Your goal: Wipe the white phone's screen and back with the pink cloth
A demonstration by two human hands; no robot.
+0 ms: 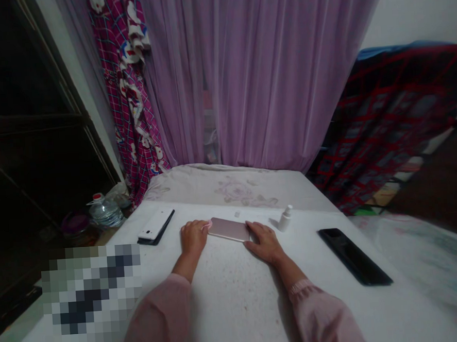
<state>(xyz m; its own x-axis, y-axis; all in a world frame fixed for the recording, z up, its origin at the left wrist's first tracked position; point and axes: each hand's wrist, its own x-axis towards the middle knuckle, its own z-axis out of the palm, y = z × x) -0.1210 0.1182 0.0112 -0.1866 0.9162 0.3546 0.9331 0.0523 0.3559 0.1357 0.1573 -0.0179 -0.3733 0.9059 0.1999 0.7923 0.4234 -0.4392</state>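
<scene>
Rose-gold smartphone [229,229] lying flat between both hands: left hand [194,237] curled, pinching a small pink item [206,225] at the phone's near end; right hand [266,242] open, fingers against the other end. Risk: uneven pressure sliding the phone toward the small white bottle [284,218] just beyond it.

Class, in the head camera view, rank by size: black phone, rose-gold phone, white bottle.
1. Black phone, largest, though it sits nearer the camera
2. Rose-gold phone
3. White bottle, smallest

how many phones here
3: rose-gold smartphone between left hand and right hand, white smartphone at left atop a black slab, black smartphone at right; the slab may be another
</scene>
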